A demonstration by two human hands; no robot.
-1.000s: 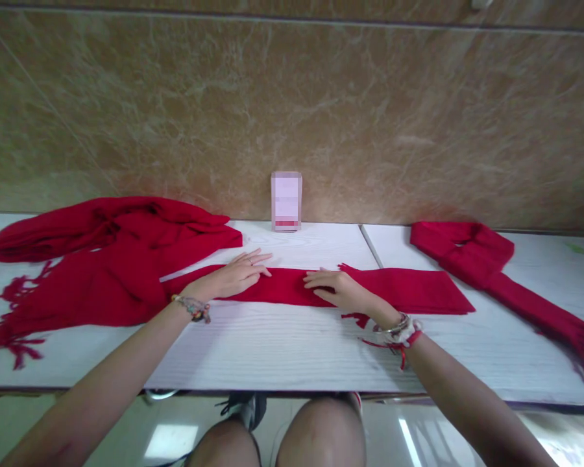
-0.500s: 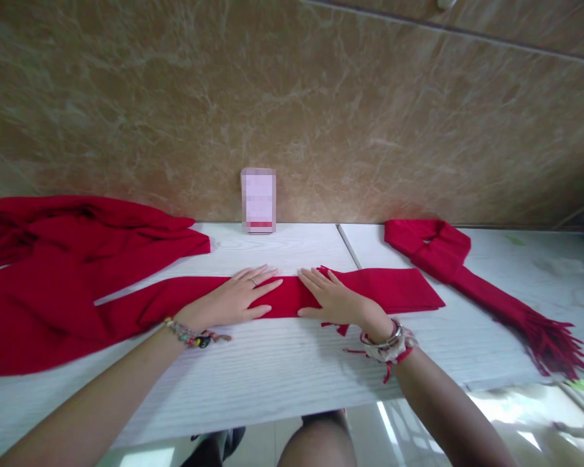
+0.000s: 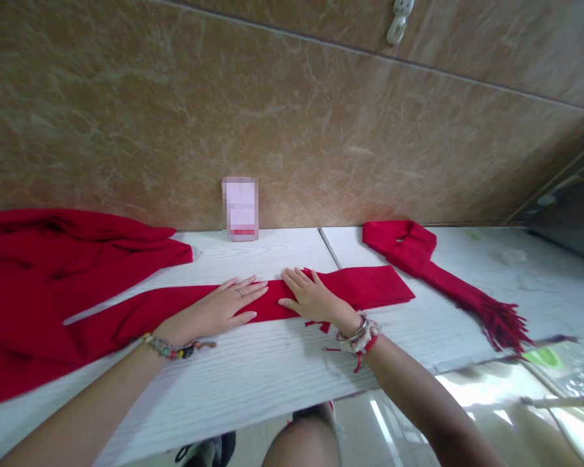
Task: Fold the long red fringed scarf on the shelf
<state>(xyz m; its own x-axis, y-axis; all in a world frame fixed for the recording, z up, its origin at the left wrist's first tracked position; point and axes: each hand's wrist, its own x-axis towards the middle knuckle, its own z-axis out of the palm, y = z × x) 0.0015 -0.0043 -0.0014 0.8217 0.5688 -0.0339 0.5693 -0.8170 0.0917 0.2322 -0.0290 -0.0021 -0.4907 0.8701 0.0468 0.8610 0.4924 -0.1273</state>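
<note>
Red scarf (image 3: 271,301), cut off at left, partly hidden under left hand (image 3: 219,309) and right hand (image 3: 315,300), fingers flat, thumbs apart

A white table (image 3: 253,370) stands against a brown marbled wall (image 3: 292,143)

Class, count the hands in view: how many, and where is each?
2. The left hand lies flat on the red cloth; the right hand lies on it too, just to the right, slightly apart. Neither looks hidden.
</note>
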